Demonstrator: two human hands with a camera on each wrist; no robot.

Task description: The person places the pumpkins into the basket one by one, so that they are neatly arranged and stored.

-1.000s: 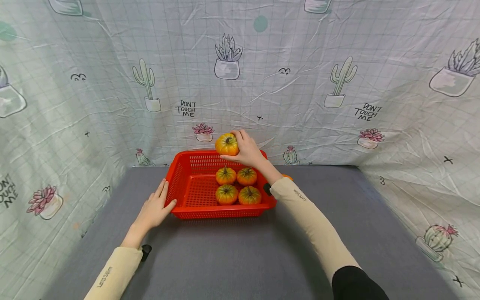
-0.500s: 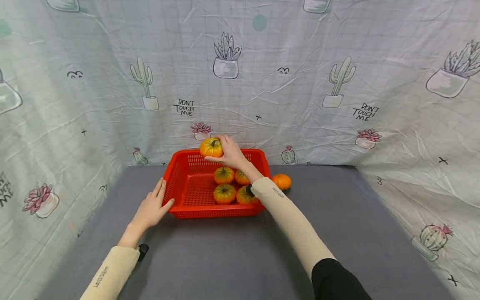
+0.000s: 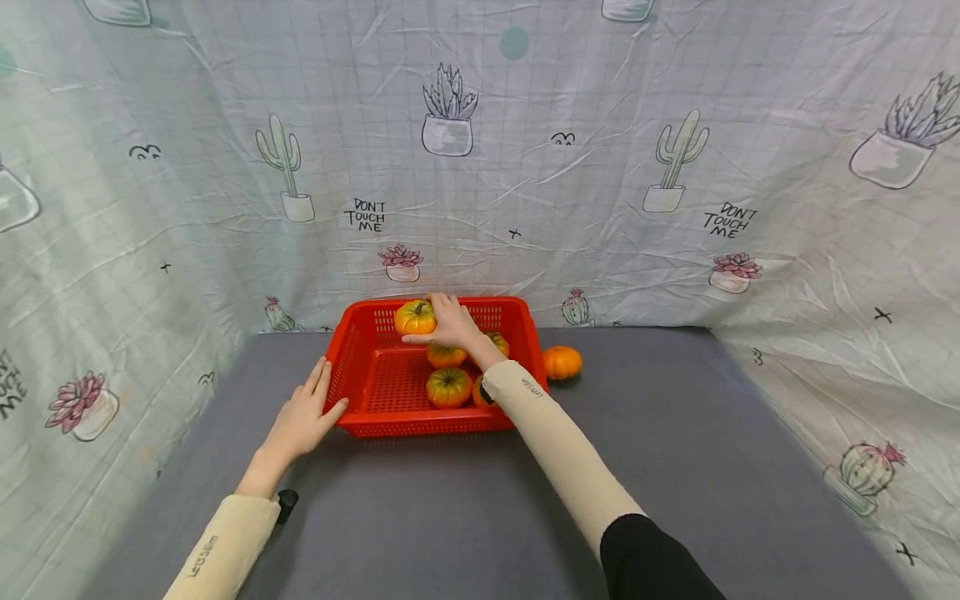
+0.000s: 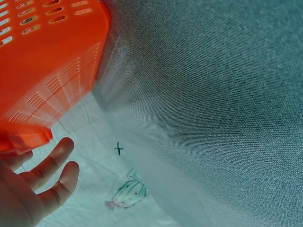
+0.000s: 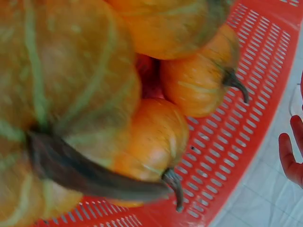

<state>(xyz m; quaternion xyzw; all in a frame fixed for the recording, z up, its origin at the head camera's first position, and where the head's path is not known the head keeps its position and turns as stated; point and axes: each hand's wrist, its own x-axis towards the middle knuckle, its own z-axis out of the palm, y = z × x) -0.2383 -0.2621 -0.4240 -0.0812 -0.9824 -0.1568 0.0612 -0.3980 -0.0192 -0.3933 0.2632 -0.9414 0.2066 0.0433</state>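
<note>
My right hand (image 3: 452, 323) grips a small orange-yellow pumpkin (image 3: 413, 317) by its right side, over the rear of the red plastic basket (image 3: 431, 425). Below and to the right of it, several more pumpkins (image 3: 449, 388) sit in the basket, partly hidden by my wrist. The right wrist view shows a large near pumpkin (image 5: 71, 85) with a dark curved stem, and fingers (image 5: 286, 156) at the right edge. My left hand (image 3: 297, 419) rests against the basket's left rim with its fingers extended; the left wrist view has these fingers (image 4: 54, 163) beside the red wall.
Another orange pumpkin (image 3: 562, 362) lies on the grey tabletop (image 3: 420, 517), just outside the basket's right side. A pale cloth (image 3: 517, 183) printed with potted plants hangs behind and along both sides.
My right hand has carried its pumpkin leftward, then lowered it toward the inside of the basket. The pumpkin outside the basket has come out from behind my arm. The left hand stays at the rim.
</note>
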